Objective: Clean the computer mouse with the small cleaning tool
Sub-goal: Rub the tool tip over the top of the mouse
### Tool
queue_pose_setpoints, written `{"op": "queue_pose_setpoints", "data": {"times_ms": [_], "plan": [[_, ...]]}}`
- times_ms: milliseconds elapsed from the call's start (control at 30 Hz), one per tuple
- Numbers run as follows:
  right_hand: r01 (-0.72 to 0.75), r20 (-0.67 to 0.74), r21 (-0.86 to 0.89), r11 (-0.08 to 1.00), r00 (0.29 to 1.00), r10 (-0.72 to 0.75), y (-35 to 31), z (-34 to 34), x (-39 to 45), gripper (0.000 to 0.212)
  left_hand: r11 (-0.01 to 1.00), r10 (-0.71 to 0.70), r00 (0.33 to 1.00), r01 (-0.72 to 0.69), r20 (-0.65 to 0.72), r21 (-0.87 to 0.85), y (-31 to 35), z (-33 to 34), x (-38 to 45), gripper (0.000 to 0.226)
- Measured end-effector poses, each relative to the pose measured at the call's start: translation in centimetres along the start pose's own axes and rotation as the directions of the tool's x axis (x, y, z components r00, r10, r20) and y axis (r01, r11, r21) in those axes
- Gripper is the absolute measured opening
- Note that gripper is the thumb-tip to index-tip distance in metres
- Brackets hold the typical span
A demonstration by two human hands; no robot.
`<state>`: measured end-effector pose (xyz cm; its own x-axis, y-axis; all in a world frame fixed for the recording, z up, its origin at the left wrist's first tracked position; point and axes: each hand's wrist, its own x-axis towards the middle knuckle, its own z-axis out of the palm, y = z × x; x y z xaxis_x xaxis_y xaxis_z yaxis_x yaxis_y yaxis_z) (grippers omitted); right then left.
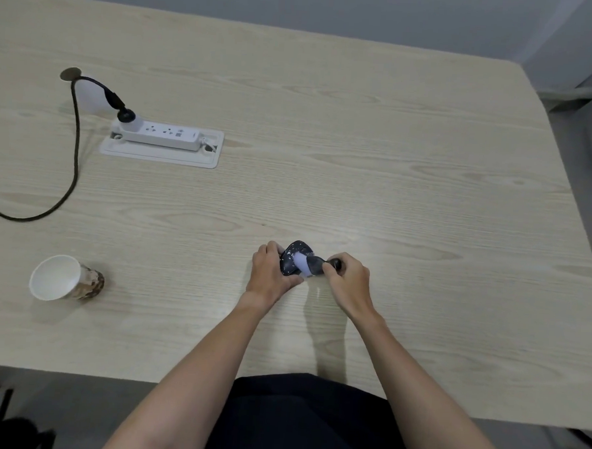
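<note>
At the near edge, two bare forearms reach out over a dark garment and onto the pale wood-grain surface [359,159]. The two hands meet a little right of the middle of the surface, close together with only the task's thing between them. The left hand [270,272] is clamped on the computer mouse [294,257], fingers curled round its left side and thumb beneath, holding it tilted up off the wood. The mouse is dark with pale speckles. The right hand [348,278] is closed in a pinch on the small cleaning tool [314,264], a dark stubby handle whose end shows at the fingertips and whose pale, soft-looking head lies pressed against the right side of the mouse. Whether the head is a brush or a pad is too blurred to tell. Shadows of the hands fall on the wood just below them.

Well to the left, near the front, a paper cup [63,278] lies on its side with its white mouth facing the camera. Farther back on the left, a white power strip [160,135] sits in a recessed tray, with a black plug [124,112] in its left end and a dark cable [74,137] curving from a round grommet [70,74] off the left edge.
</note>
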<state>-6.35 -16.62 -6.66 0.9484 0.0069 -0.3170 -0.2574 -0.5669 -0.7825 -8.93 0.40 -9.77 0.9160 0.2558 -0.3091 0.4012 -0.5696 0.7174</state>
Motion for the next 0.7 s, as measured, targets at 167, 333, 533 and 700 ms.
{"op": "queue_pose_setpoints", "data": {"times_ms": [167, 333, 533, 700], "plan": [[-0.031, -0.052, 0.041, 0.999, 0.998, 0.033, 0.5, -0.3, -0.2, 0.006, 1.000, -0.007, 1.000, 0.007, 0.014, 0.010, 0.0, 0.0, -0.2, 0.063], [-0.019, -0.042, 0.058, 0.998, 0.999, 0.021, 0.4, -0.2, -0.4, 0.005, 1.000, -0.016, 1.000, 0.015, 0.018, 0.003, 0.4, -0.3, -0.1, 0.063], [-0.042, -0.063, 0.061, 0.997, 0.997, 0.045, -0.6, -0.2, 0.1, 0.006, 1.000, -0.025, 0.999, 0.025, 0.027, 0.015, 0.2, -0.6, -0.2, 0.062], [0.013, 0.003, -0.015, 1.000, 1.000, -0.013, -1.3, -0.1, -0.3, 0.007, 1.000, -0.006, 1.000, 0.006, 0.030, -0.002, 0.3, -0.5, -0.2, 0.057]]}}
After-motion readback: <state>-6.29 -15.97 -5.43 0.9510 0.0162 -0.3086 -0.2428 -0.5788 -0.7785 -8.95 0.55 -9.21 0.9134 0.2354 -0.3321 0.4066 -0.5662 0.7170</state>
